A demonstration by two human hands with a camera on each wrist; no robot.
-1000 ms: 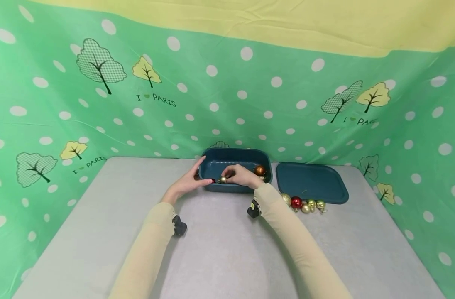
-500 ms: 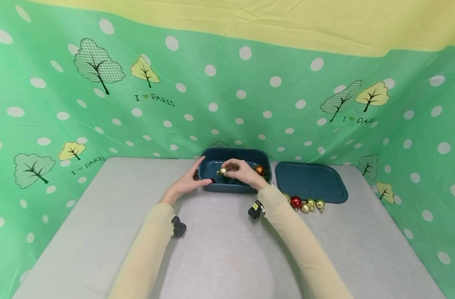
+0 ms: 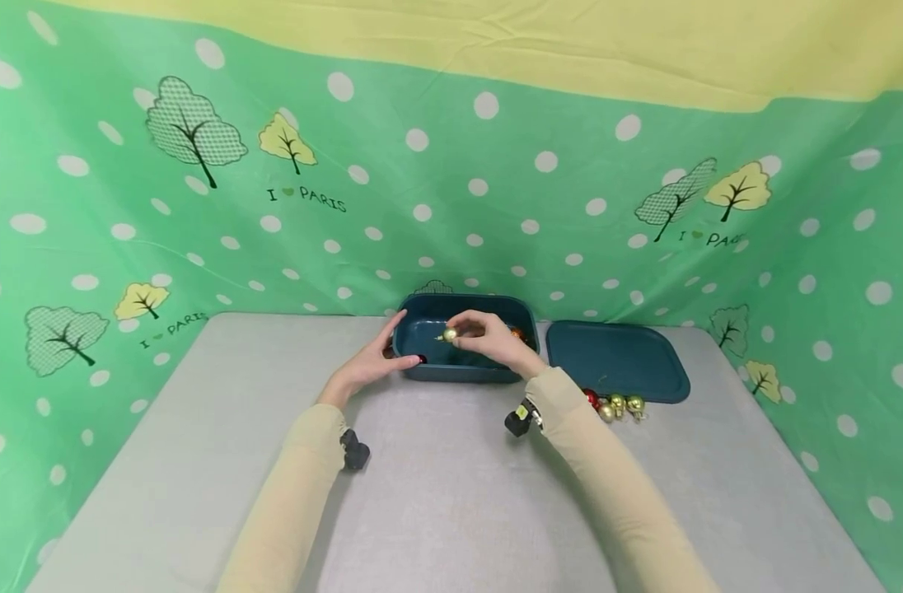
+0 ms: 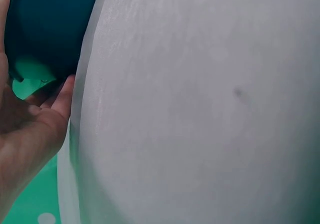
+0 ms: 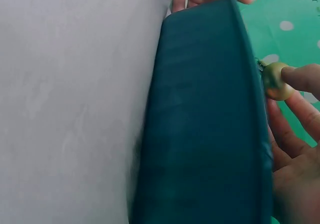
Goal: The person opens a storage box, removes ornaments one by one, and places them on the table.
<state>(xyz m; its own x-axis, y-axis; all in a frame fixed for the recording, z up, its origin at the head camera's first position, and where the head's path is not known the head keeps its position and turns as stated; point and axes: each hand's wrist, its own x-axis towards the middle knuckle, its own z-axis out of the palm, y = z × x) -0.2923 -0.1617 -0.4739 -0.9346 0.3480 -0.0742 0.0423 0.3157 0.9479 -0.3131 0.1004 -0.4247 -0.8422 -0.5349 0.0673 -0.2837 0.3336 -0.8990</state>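
Note:
My right hand (image 3: 488, 339) pinches a small gold Christmas ball ornament (image 3: 450, 334) between thumb and fingers, over a dark blue rectangular box (image 3: 459, 374). The right wrist view shows the gold ball (image 5: 275, 86) close beside the box's rim, its metal hanger pointing away from the palm. At the box's left end my left hand (image 3: 366, 364) grips the wall, thumb along the front rim and fingers around the side. Near that thumb, part of a red ball (image 3: 423, 359) shows inside the box. An orange ball (image 3: 517, 333) lies at its right end, partly hidden by my right hand.
Right of the box lies its flat blue lid (image 3: 618, 362). Along the lid's front edge sit several gold ornaments (image 3: 617, 403) and a red one (image 3: 591, 398), partly behind my right sleeve. A green dotted cloth (image 3: 481, 189) hangs behind the grey table (image 3: 437, 478).
My right hand has lifted the gold ball from low by the box's front wall, then moved slightly right with it. The left hand stays at the box's left end.

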